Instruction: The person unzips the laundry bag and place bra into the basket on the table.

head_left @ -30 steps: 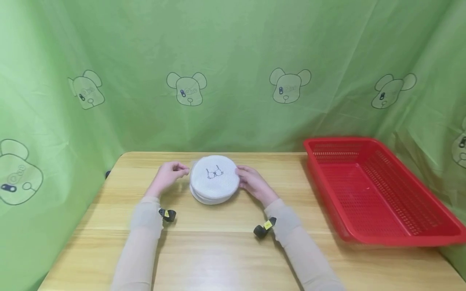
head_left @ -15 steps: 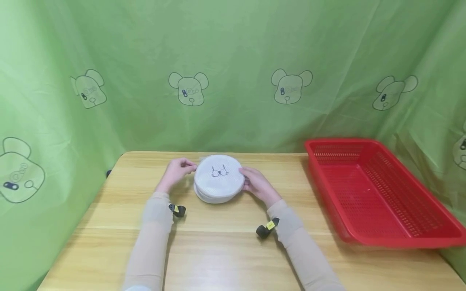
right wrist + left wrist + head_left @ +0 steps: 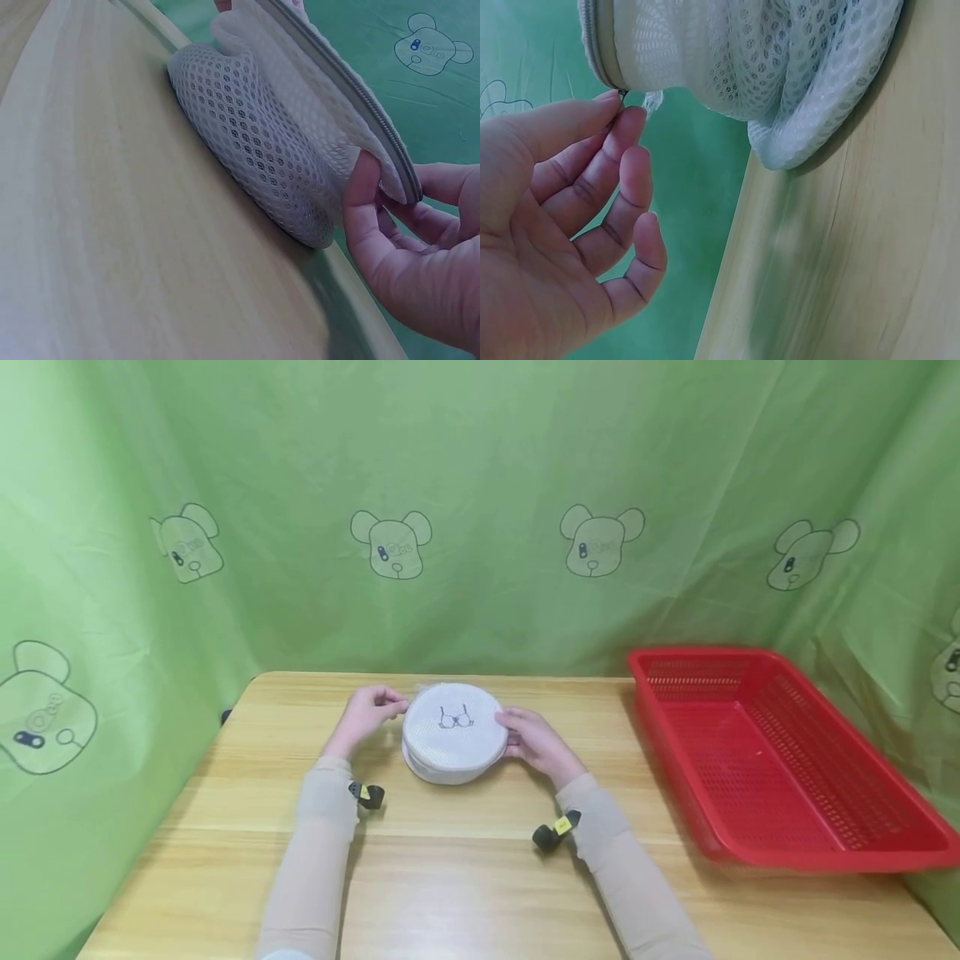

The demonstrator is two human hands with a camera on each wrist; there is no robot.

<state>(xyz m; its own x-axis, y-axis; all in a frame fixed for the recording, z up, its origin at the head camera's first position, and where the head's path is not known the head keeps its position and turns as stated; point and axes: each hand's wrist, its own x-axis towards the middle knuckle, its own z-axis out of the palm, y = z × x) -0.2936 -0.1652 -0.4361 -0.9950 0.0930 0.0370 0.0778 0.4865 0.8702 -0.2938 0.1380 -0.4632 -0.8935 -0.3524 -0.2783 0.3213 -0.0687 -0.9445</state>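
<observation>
A round white mesh laundry bag [image 3: 454,735], its top printed with a bra drawing, stands near the far edge of the table. A grey zipper [image 3: 367,105] runs round its upper rim, and the soft mesh side below it sags in folds. My left hand [image 3: 577,172] pinches the small zipper pull [image 3: 622,94] between thumb and forefinger at the rim, other fingers loosely bent. On the bag's right side, my right hand [image 3: 536,743] grips the zippered rim between thumb and fingers. In the right wrist view that rim is tilted up above the mesh base, which lies on the table.
A red plastic basket [image 3: 712,810] with slotted walls stands at the table's right. Behind the wooden table [image 3: 442,877] hangs a green curtain [image 3: 495,460] with printed bear heads.
Both hands and the bag have shifted slightly to the right. The left hand has come close against the bag's rim, and the right hand keeps its grip.
</observation>
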